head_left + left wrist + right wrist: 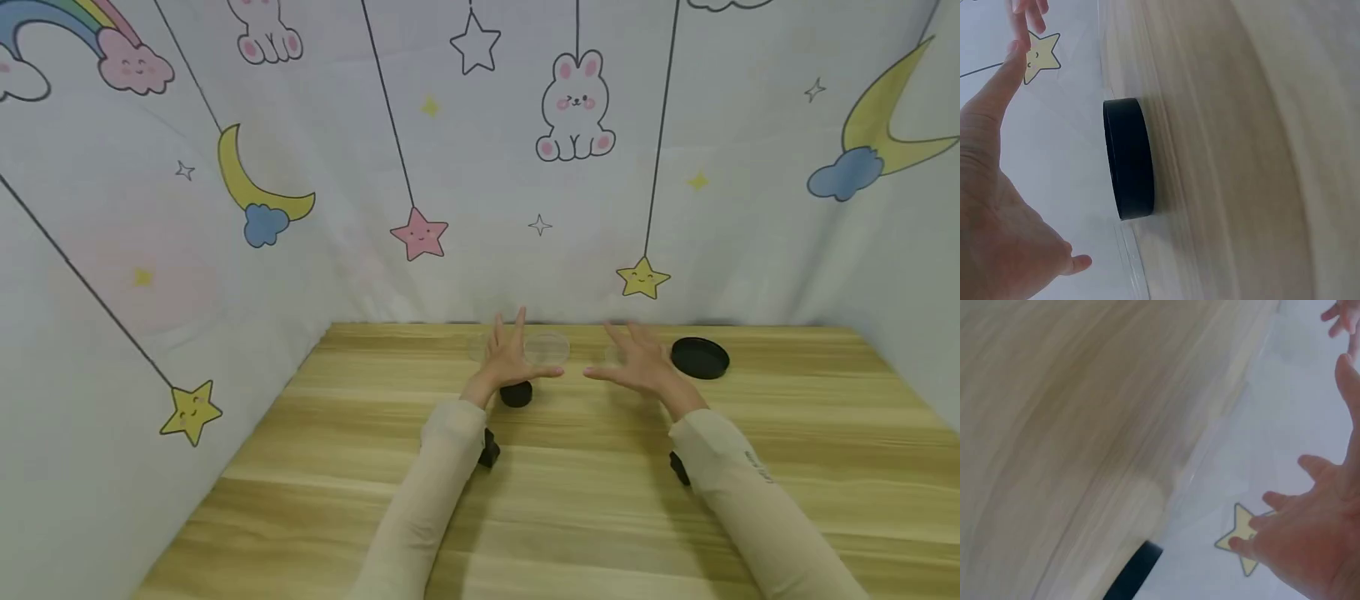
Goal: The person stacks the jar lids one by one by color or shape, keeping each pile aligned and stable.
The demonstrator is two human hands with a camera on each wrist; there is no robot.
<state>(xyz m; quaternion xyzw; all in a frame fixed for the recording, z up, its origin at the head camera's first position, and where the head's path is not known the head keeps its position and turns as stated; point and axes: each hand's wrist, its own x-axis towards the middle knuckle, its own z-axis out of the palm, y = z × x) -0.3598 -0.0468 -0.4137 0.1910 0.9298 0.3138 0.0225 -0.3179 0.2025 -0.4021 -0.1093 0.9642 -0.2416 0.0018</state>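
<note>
My left hand (512, 357) is held with fingers spread, between a faint clear round piece (477, 347) and a clear round dish (549, 347). A small black round piece (516, 394) lies just below it; in the left wrist view this black piece (1130, 159) stands out beside the hand (1004, 212), which holds nothing. My right hand (639, 362), also spread and holding nothing, partly covers another clear round piece (614, 356). Right of it lies a larger black round dish (700, 357). In the right wrist view, part of a black rim (1132, 574) shows left of the hand (1310, 544).
The wood-grain table (577, 508) ends at a pale cloth backdrop (487, 167) printed with stars, moons and rabbits. Another cloth wall (82, 400) rises on the left. Small black devices show at the left wrist (489, 450) and right wrist (679, 468).
</note>
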